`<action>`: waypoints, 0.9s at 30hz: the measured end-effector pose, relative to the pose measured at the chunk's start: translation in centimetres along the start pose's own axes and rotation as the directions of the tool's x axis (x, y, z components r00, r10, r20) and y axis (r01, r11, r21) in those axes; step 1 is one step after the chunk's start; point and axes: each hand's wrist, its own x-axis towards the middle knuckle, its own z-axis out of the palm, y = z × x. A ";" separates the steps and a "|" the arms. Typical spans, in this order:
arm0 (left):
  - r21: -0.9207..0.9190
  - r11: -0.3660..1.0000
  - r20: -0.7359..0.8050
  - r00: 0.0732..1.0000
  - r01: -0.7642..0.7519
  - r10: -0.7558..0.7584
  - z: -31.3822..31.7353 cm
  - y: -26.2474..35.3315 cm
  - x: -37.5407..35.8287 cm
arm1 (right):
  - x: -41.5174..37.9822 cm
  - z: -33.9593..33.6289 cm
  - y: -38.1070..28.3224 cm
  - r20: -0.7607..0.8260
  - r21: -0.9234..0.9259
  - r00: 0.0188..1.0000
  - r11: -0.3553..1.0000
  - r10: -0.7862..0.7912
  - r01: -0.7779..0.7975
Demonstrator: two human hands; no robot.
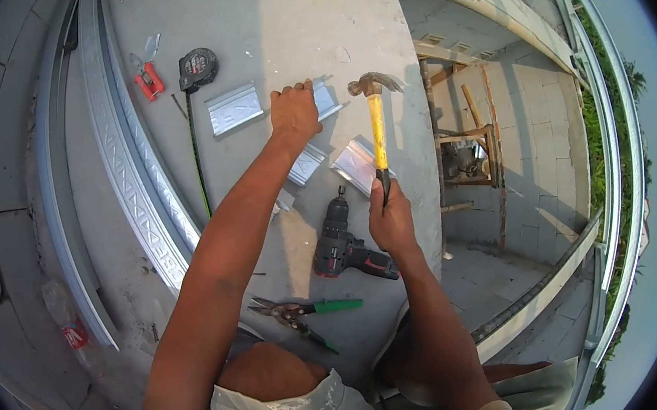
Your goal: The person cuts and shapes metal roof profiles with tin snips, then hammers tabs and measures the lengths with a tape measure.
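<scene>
My right hand (393,221) is wrapped round the black lower grip of a claw hammer (377,130) with a yellow handle; its metal head is raised, level with my other hand. My left hand (296,112) holds a short silver metal channel piece (325,101) by its left part, fingers curled over it. Another channel piece (234,109) lies just left of that hand. Two more, one (306,164) below my left hand and one (355,165) beside the hammer handle, rest on the grey floor. A cordless drill (334,242) lies below the hammer.
A tape measure (198,70) with its tape out and a red-handled tool (148,80) lie upper left. Green-handled snips (309,309) are near my knees. Long metal profiles (123,143) run along the left. A floor edge drops off at right, past which stands a wooden frame (475,140).
</scene>
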 end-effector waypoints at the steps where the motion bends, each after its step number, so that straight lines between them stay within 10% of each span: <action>1: 0.001 1.000 0.018 1.000 0.002 -0.002 -0.1 -0.1 -0.1 | 0.1 0.1 0.1 -0.002 0.008 1.000 1.000 0.004 -0.004; 11: 0.044 0.999 -0.034 0.999 0.024 -0.023 0.5 0.3 0.0 | 1.5 -0.6 1.7 0.007 -0.007 1.000 1.000 -0.001 0.001; 13: -0.139 0.965 0.057 0.975 0.221 -0.215 -0.9 1.5 -0.2 | 0.6 -3.5 -1.6 0.182 0.417 0.936 0.838 0.302 -0.352; 17: -0.162 0.956 0.400 0.902 0.244 -0.162 -5.8 3.0 1.7 | -0.6 -5.1 -1.4 0.174 0.486 0.926 0.789 0.334 -0.376; 20: -0.088 0.984 0.395 0.912 0.157 -0.110 -7.1 1.8 0.9 | -1.0 -5.5 0.1 0.229 0.475 0.899 0.763 0.373 -0.437; 22: 0.621 0.702 -0.070 0.868 -0.348 0.492 -4.6 0.2 -0.5 | -1.3 -5.1 0.8 0.243 0.473 0.896 0.761 0.372 -0.444; 25: 0.198 0.789 0.277 0.805 -0.582 0.524 -1.6 -0.6 1.5 | -1.7 -4.0 1.9 0.216 0.427 0.932 0.830 0.291 -0.358; 27: 0.200 0.829 0.224 0.848 -0.522 0.480 -0.5 -0.6 1.1 | -1.5 -3.8 1.9 0.178 0.375 0.961 0.889 0.210 -0.264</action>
